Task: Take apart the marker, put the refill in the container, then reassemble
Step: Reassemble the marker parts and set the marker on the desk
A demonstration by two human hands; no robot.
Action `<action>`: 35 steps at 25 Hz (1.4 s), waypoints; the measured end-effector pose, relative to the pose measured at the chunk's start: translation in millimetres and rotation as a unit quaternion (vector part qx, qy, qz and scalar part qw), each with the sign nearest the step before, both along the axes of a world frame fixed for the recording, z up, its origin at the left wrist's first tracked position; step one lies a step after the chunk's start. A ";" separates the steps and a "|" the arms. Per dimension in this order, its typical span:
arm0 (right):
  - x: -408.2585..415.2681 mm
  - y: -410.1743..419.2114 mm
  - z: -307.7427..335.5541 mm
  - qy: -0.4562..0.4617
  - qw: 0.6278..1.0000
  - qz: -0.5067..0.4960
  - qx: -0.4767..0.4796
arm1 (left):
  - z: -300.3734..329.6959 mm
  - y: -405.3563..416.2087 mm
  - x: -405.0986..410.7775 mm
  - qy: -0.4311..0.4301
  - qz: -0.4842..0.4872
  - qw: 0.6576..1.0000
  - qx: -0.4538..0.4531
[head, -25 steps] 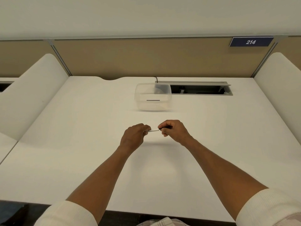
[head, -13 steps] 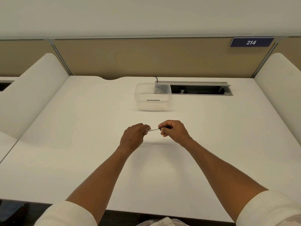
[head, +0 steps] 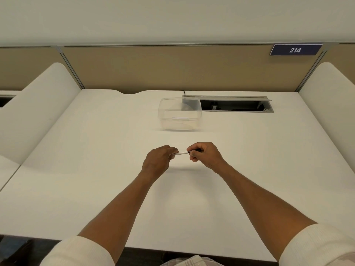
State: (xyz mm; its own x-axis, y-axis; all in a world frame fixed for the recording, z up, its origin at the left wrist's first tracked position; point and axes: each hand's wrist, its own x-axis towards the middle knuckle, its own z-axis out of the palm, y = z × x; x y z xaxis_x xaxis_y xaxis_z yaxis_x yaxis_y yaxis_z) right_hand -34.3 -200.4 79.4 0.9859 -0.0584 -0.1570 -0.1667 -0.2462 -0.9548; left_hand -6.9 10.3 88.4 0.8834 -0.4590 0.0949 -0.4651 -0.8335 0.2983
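Observation:
Both hands hold a thin marker [head: 182, 153] above the middle of the white desk [head: 96, 169]. My left hand [head: 159, 160] pinches its white left end. My right hand [head: 206, 156] is closed on the dark right end, which pokes out between thumb and finger. Only a short white stretch shows between the hands; the rest is hidden in the fists. A clear plastic container [head: 179, 116] stands farther back on the desk, with a thin dark stick [head: 180, 118] lying inside it.
An open cable tray [head: 236, 106] is set into the desk right of the container, with a black cable [head: 183, 93] at its left end. White side dividers [head: 38, 104] and a tan back panel [head: 172, 68] enclose the desk.
The hands have drifted slightly apart, so a little more of the white marker shows between them, and it tilts up to the right. The container has not moved.

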 end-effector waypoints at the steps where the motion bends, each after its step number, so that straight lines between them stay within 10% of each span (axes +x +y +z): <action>1: 0.1 0.0 0.1 0.001 1.000 0.002 -0.001 | 0.4 -0.2 0.0 -0.001 -0.001 1.000 -0.001; 35: -1.0 7.6 6.5 -0.023 0.997 -0.064 -0.024 | 10.4 -11.1 4.7 0.035 -0.013 0.999 0.007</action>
